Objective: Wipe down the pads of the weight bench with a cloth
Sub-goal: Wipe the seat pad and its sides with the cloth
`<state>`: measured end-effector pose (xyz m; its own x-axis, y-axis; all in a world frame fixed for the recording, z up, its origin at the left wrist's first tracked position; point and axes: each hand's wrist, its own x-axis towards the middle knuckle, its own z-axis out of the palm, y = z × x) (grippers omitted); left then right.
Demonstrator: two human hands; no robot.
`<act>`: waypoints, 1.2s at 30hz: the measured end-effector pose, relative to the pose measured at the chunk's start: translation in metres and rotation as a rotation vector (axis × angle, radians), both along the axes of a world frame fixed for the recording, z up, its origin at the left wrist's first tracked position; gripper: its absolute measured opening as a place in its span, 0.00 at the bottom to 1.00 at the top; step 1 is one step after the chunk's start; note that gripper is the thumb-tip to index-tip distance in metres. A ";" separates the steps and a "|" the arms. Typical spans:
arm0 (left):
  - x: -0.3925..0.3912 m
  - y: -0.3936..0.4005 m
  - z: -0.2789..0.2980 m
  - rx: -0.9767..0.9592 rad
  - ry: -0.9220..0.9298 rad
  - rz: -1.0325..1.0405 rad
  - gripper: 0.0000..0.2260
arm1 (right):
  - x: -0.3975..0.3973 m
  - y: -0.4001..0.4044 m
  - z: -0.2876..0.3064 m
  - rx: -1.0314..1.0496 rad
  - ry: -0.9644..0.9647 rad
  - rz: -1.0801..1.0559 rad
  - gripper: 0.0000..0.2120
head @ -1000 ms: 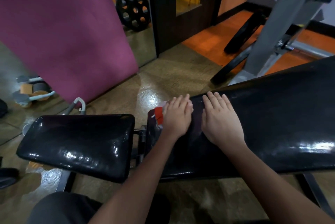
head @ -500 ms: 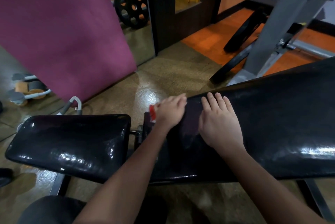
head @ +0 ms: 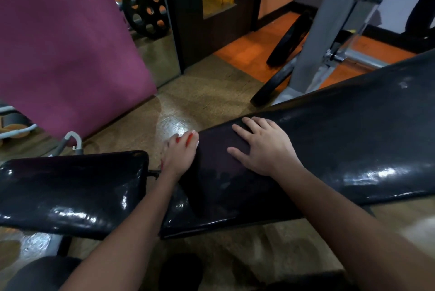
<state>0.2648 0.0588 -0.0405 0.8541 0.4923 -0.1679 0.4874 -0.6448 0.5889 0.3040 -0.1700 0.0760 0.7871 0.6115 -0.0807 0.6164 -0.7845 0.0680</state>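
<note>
Floor: lying glossy and brown (head: 202,100) beyond the bench, open up to the leaning magenta mat (head: 61,43).
Back pad: long black vinyl pad (head: 353,144) slanting up to the right, near end just beside the black glossy seat pad (head: 70,189), narrow gap between.
Cloth: dark, thin cloth (head: 211,149) lying draped over the back pad's near end.
Right hand: resting flat (head: 266,149) on the cloth, fingers spread.
Left hand: curling (head: 180,154) over the pad's end edge, pinching something red; hands apart.

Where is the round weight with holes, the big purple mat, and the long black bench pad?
weight plate (head: 146,10), head view, on its holed face.
purple mat (head: 63,50), head view, middle of its flat front.
back pad (head: 353,144), head view, bare shiny top surface.
</note>
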 end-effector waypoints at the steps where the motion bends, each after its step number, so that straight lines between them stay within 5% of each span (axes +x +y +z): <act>1: 0.014 -0.010 0.007 0.044 0.017 -0.056 0.22 | 0.001 -0.002 0.000 -0.007 -0.008 0.008 0.34; 5: 0.042 -0.049 0.029 0.107 -0.122 -0.255 0.25 | -0.003 -0.002 -0.007 0.046 -0.101 -0.054 0.30; 8: 0.003 -0.060 0.029 0.324 -0.279 -0.428 0.27 | -0.003 -0.003 -0.009 0.057 -0.105 -0.065 0.30; 10: -0.039 -0.053 0.017 0.268 -0.360 -0.476 0.22 | -0.003 -0.003 -0.011 0.054 -0.108 -0.067 0.30; 13: -0.071 -0.021 -0.001 0.088 -0.292 -0.264 0.21 | -0.001 -0.002 -0.014 0.038 -0.108 -0.059 0.31; 18: -0.013 0.008 -0.007 -0.093 -0.020 -0.051 0.28 | 0.001 0.003 -0.011 -0.020 -0.102 -0.083 0.32; 21: -0.008 -0.011 -0.008 0.090 -0.087 -0.060 0.29 | -0.004 0.018 -0.013 -0.034 -0.102 -0.146 0.32; 24: -0.050 -0.036 -0.003 0.287 -0.257 -0.303 0.24 | -0.017 0.045 -0.024 -0.019 -0.073 -0.126 0.31; 30: -0.145 -0.048 -0.009 0.071 -0.402 -0.281 0.22 | -0.034 0.063 -0.051 0.073 -0.066 -0.037 0.29; 36: -0.069 0.005 -0.033 -0.133 -0.216 -0.027 0.22 | -0.034 0.063 -0.053 0.079 -0.078 -0.010 0.29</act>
